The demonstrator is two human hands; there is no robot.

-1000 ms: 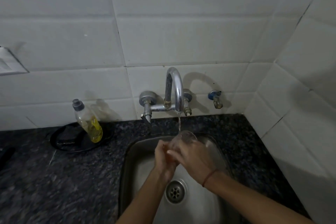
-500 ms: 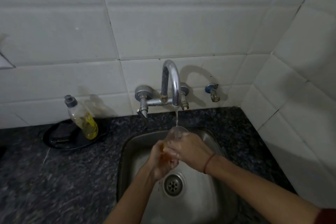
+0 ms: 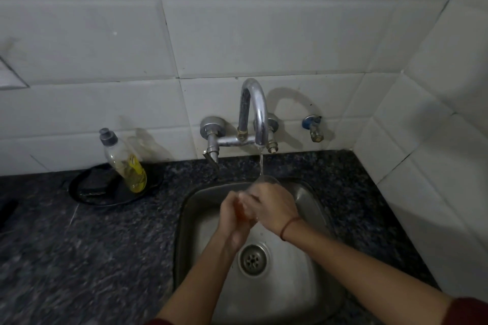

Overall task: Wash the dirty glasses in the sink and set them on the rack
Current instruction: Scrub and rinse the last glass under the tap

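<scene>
- Right now both hands meet over the steel sink (image 3: 311, 198), directly under the chrome tap (image 3: 254, 111)
- right hand (image 3: 273, 204) is curled around a clear drinking glass (image 3: 265, 181), fingers closed on its side; only the glass's upper rim shows above the knuckles
- left hand (image 3: 233, 215) presses against the glass from the other side, fingers wrapped close; whether they grip it or only rub it I cannot tell
- a thin stream of water (image 3: 261, 163) falls from the spout onto the glass rim
- a red thread band (image 3: 287, 227) circles the right wrist
- the round drain (image 3: 253, 260) lies in the basin floor below the hands
- on the dark speckled counter (image 3: 79, 258) to the left, a dish-soap bottle (image 3: 124, 162) with yellow liquid leans against the white tiled wall (image 3: 237, 21), standing on a black round tray (image 3: 87, 192)
- a small blue-handled valve (image 3: 313, 128) sits on the wall to the right of the tap
</scene>
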